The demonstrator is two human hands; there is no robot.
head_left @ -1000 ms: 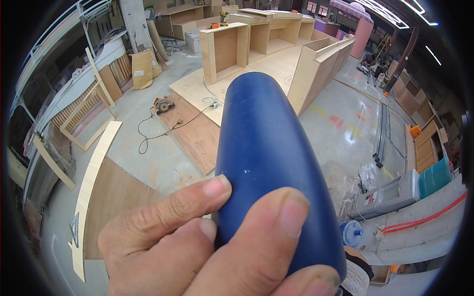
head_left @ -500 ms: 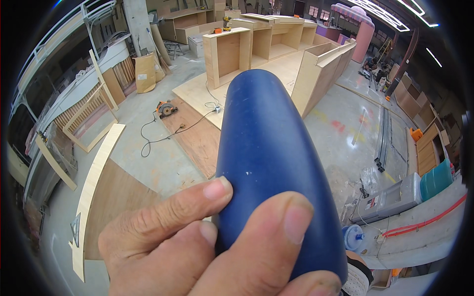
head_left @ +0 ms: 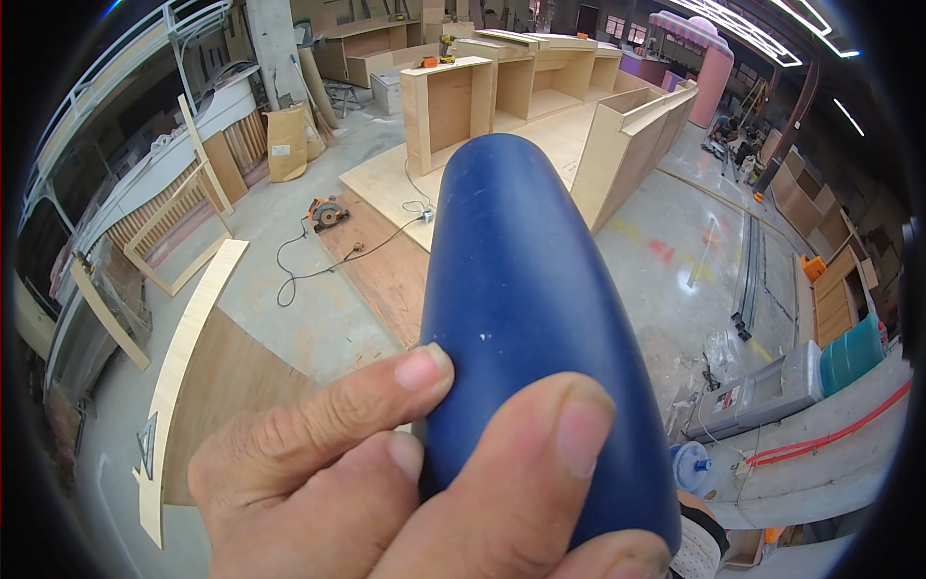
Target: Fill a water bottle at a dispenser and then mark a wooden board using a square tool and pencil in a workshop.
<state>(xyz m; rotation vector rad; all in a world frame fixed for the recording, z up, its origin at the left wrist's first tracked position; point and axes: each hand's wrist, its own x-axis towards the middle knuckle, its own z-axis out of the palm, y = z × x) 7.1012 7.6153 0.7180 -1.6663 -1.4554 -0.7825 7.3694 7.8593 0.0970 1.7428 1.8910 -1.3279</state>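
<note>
A smooth, dark blue, tapered object [head_left: 521, 261] with a rounded far end fills the middle of the head view, very close up; its kind cannot be made out. A small pale nick shows on its surface. My left hand [head_left: 386, 473] reaches in from the lower edge and grips it. The index fingertip presses its left side, another fingertip tucks in just below, and the thumb lies across its top. At the bottom edge one more fingertip [head_left: 622, 555] rests by the object; which hand it belongs to I cannot tell. The object's near end is hidden.
Plywood cabinets [head_left: 449, 121] stand on a wooden base ahead. A corded circular saw [head_left: 328, 213] lies on a plywood sheet. A curved plywood strip [head_left: 188, 372] and a set square [head_left: 147, 447] are at the left. A grey water dispenser [head_left: 757, 396] and a blue bottle [head_left: 691, 465] are at the right.
The background has shifted very slightly in view. The grip on the blue object looks the same.
</note>
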